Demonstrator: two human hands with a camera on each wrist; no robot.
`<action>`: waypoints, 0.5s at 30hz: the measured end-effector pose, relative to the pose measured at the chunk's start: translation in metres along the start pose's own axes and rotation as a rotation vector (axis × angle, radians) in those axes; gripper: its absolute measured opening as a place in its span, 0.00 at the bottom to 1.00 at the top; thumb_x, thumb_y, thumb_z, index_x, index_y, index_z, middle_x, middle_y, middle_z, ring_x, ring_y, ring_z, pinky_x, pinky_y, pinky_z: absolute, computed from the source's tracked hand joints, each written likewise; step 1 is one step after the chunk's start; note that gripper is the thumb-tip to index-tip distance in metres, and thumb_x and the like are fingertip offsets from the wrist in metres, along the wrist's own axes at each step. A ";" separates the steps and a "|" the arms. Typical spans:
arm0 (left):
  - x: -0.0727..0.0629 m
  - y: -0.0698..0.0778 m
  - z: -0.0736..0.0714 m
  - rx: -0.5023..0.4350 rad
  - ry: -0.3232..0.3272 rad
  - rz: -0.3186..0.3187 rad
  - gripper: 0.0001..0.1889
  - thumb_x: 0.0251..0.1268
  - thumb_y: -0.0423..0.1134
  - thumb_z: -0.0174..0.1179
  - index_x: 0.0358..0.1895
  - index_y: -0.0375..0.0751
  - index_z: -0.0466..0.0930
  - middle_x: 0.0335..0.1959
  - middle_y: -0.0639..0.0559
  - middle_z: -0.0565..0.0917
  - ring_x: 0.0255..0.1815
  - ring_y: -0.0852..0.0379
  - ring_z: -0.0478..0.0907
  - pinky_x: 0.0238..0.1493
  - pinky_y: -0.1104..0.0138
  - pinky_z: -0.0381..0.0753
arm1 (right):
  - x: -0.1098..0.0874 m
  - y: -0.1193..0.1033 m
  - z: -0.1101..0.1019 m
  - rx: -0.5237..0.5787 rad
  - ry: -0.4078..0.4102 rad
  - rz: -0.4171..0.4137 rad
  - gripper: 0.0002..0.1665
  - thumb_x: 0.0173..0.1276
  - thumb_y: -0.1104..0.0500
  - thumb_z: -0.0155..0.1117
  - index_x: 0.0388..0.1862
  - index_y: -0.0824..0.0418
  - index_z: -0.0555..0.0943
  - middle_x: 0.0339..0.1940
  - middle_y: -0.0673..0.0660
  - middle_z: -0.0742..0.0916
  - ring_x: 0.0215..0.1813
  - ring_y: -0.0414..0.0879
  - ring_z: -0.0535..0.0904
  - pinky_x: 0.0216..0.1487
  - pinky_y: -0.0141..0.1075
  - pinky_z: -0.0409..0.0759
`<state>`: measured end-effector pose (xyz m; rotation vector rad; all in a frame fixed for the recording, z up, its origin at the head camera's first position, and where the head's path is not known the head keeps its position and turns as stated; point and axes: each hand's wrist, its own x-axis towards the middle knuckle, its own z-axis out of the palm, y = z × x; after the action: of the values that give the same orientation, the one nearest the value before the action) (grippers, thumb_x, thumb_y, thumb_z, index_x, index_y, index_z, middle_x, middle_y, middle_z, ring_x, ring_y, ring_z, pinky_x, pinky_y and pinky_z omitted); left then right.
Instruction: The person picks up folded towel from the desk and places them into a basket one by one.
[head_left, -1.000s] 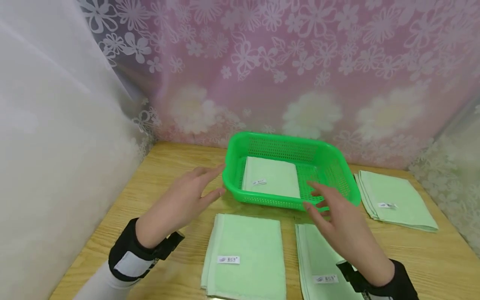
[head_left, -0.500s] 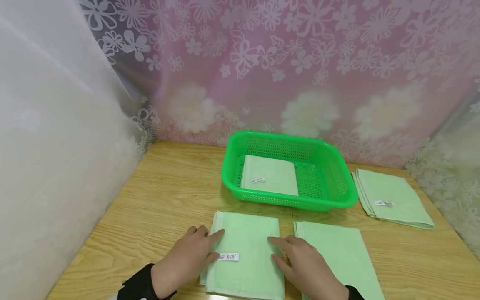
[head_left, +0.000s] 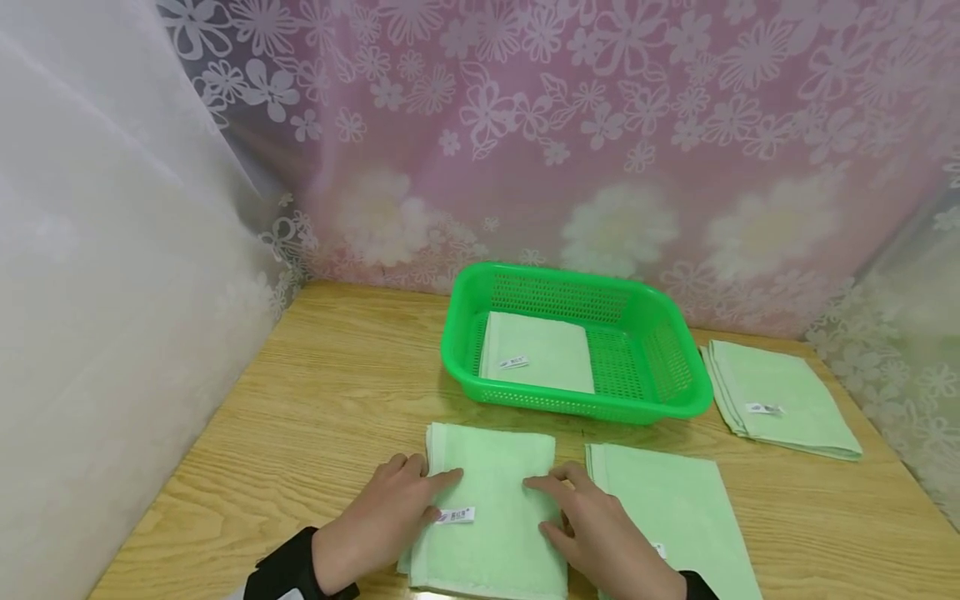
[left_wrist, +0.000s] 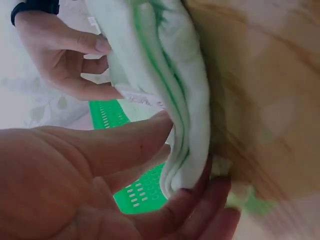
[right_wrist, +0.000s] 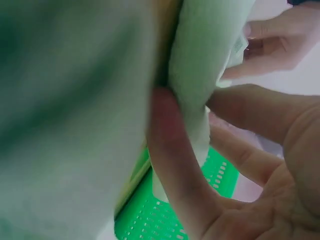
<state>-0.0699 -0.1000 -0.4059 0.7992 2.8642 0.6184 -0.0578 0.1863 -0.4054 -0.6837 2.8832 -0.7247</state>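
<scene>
A folded pale green towel (head_left: 495, 533) with a small white label lies on the table in front of the person. The left hand (head_left: 386, 517) grips its left side; in the left wrist view the thumb (left_wrist: 135, 142) lies on top and other fingers reach round the folded layers. At the right edge, the right hand (head_left: 596, 521) pinches the same towel, with the thumb (right_wrist: 250, 105) on its upper face and a finger (right_wrist: 175, 150) at its underside in the right wrist view. The right hand partly covers a second folded towel (head_left: 675, 492) beside it.
Behind the towels stands a green plastic basket (head_left: 577, 407) with perforated walls. Inside its left half lies a folded towel (head_left: 547, 350). Another folded towel (head_left: 787, 400) rests right of the basket. Floral curtains (head_left: 525, 150) hang behind and on both sides of the wooden table (head_left: 322, 375).
Both hands have come down from near the basket to the front left towel. Over the last half second their fingers have closed on its two sides.
</scene>
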 end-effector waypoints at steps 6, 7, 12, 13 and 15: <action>0.001 0.002 -0.007 -0.226 -0.077 -0.054 0.25 0.68 0.27 0.66 0.69 0.39 0.81 0.48 0.47 0.78 0.34 0.59 0.69 0.34 0.73 0.72 | -0.002 -0.005 0.001 -0.051 0.038 -0.042 0.28 0.66 0.70 0.71 0.63 0.51 0.84 0.57 0.54 0.79 0.28 0.28 0.67 0.33 0.27 0.71; 0.001 0.002 -0.008 -0.240 -0.079 -0.054 0.25 0.68 0.27 0.66 0.69 0.38 0.81 0.48 0.48 0.77 0.34 0.60 0.69 0.34 0.73 0.72 | -0.002 -0.007 -0.001 -0.056 0.041 -0.041 0.28 0.66 0.70 0.71 0.63 0.51 0.84 0.57 0.54 0.79 0.29 0.28 0.68 0.33 0.27 0.72; -0.004 0.009 -0.027 -0.278 -0.047 -0.011 0.25 0.68 0.28 0.68 0.68 0.40 0.82 0.47 0.53 0.75 0.32 0.66 0.68 0.32 0.74 0.72 | -0.010 -0.020 -0.025 -0.035 0.098 -0.053 0.30 0.65 0.71 0.70 0.64 0.50 0.84 0.59 0.49 0.79 0.31 0.25 0.69 0.34 0.26 0.73; -0.005 0.012 -0.033 -0.278 -0.042 0.000 0.25 0.69 0.29 0.68 0.68 0.41 0.82 0.47 0.54 0.75 0.31 0.67 0.68 0.33 0.75 0.73 | -0.012 -0.022 -0.030 -0.030 0.124 -0.062 0.31 0.65 0.71 0.70 0.65 0.50 0.84 0.59 0.48 0.79 0.31 0.24 0.69 0.34 0.25 0.74; -0.007 0.017 -0.043 -0.270 -0.025 0.021 0.25 0.69 0.30 0.68 0.68 0.43 0.82 0.48 0.56 0.75 0.31 0.68 0.68 0.33 0.75 0.73 | -0.018 -0.023 -0.040 -0.027 0.190 -0.103 0.33 0.62 0.72 0.71 0.65 0.49 0.84 0.59 0.47 0.79 0.31 0.22 0.70 0.33 0.25 0.76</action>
<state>-0.0645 -0.1059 -0.3594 0.7874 2.6716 0.9643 -0.0398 0.1934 -0.3600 -0.8141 3.0525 -0.8054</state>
